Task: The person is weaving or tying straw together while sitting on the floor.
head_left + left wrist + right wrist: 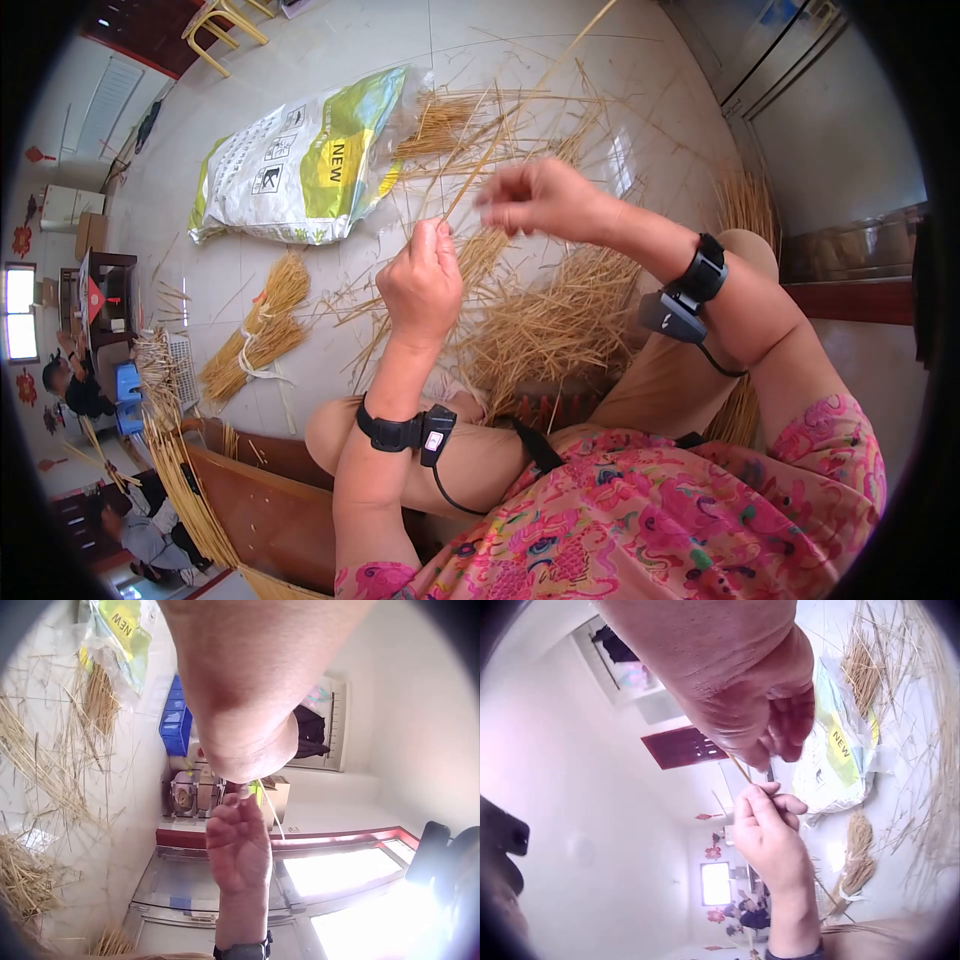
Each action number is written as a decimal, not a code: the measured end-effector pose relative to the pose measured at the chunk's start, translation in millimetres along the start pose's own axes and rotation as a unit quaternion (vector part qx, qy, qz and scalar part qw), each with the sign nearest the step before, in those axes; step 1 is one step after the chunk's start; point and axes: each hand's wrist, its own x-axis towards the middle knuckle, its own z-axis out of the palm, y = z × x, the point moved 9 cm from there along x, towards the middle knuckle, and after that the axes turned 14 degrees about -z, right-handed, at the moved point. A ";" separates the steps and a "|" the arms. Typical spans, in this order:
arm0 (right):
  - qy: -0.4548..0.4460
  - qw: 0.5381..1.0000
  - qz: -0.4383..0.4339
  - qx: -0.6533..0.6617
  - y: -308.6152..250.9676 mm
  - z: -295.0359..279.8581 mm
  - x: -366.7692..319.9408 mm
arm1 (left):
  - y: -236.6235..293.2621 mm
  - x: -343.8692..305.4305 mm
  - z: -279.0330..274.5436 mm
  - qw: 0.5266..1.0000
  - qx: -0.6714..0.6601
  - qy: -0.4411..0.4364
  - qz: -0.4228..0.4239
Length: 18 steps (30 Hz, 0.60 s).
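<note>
My left hand (425, 285) pinches the lower end of a thin straw stalk (490, 150) between thumb and curled fingers. From there the stalk slants up and away to the top right in the head view. Just right of it hovers my right hand (555, 200), blurred, its fingers loosely bent and the thumb apart from them. In the right wrist view, the stalk (740, 769) rises from the left hand's thumb (759, 806) and passes behind the right hand (780, 712). The left wrist view has the stalk (271, 810) beside the right fingertips.
A loose straw heap (550, 325) lies before my knees, with scattered stalks around it. A white-and-green bag (290, 160) lies on the tiled floor, near a tied straw bundle (262, 325). A wooden box or bench (260, 500) stands at lower left; other people are beyond.
</note>
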 end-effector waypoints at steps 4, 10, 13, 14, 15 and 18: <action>0.173 0.970 -0.090 0.145 -18.5 -27.6 3.2 | -1.0 0.2 -0.8 1.000 0.010 0.002 -0.015; 0.197 0.960 -0.088 0.179 -19.8 -25.0 0.3 | 3.7 0.4 -2.7 1.000 0.014 0.011 -0.011; 0.206 0.957 -0.094 0.181 -18.5 -26.2 -0.6 | 5.3 0.0 -2.3 1.000 0.013 0.016 -0.004; 0.210 0.956 -0.093 0.180 -17.6 -26.7 -0.6 | 5.6 -0.1 -2.0 1.000 0.010 0.016 -0.003; 0.214 0.956 -0.093 0.180 -17.0 -27.1 -0.8 | 4.9 -0.1 -0.9 1.000 0.008 0.008 -0.008; 0.216 0.954 -0.094 0.184 -16.5 -27.0 -2.1 | 5.0 -0.6 -0.3 1.000 0.006 -0.002 -0.011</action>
